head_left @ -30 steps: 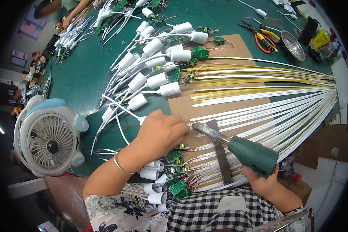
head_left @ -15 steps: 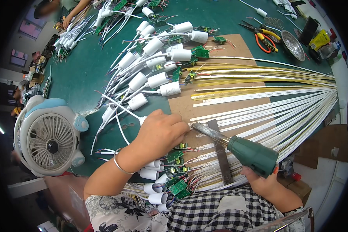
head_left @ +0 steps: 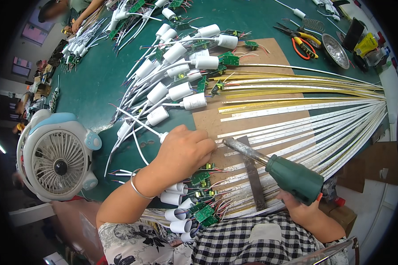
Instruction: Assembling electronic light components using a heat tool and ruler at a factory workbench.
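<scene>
Both grips busy: my right hand (head_left: 303,207) clamps the green soldering iron (head_left: 292,176), left hand (head_left: 183,152) presses strip ends (head_left: 223,143) beside its tip.

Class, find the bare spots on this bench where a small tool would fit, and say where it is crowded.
Bare green mat shows between the white desk fan and the white cylindrical caps. Bare brown board lies above the left hand. Crowded: the fanned pale light strips and the green-handled soldering iron.

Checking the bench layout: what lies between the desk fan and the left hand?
In the head view, white wires over bare green table separate fan from left hand.
</scene>
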Demonstrator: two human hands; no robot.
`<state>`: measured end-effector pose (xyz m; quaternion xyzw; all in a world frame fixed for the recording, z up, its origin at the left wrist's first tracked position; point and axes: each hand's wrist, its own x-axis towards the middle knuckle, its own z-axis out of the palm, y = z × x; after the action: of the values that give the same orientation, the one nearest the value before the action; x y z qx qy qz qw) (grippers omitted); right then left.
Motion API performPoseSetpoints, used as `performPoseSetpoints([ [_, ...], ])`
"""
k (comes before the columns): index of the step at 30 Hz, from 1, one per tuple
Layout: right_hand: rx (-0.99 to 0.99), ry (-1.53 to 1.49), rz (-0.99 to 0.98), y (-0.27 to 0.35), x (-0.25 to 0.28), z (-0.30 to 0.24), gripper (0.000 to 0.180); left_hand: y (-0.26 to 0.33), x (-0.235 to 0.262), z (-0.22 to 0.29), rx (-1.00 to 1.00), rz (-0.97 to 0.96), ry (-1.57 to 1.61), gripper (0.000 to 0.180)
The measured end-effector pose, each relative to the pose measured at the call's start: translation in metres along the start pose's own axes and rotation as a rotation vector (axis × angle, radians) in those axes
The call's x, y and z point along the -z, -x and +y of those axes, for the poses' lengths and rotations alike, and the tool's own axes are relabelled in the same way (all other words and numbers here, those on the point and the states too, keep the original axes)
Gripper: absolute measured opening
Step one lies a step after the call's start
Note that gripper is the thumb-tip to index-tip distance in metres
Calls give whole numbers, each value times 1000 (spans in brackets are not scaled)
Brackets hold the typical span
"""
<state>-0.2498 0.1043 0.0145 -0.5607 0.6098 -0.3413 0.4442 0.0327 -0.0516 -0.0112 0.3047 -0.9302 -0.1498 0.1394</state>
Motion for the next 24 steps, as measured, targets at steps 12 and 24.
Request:
performPoseSetpoints([
  [12, -25, -73, 32, 9, -2, 10, 36, -2, 0, 0, 5, 12, -16, 18],
  [24, 92, 23, -22, 4, 4, 9, 40, -3, 1, 1, -3, 17, -80, 16],
])
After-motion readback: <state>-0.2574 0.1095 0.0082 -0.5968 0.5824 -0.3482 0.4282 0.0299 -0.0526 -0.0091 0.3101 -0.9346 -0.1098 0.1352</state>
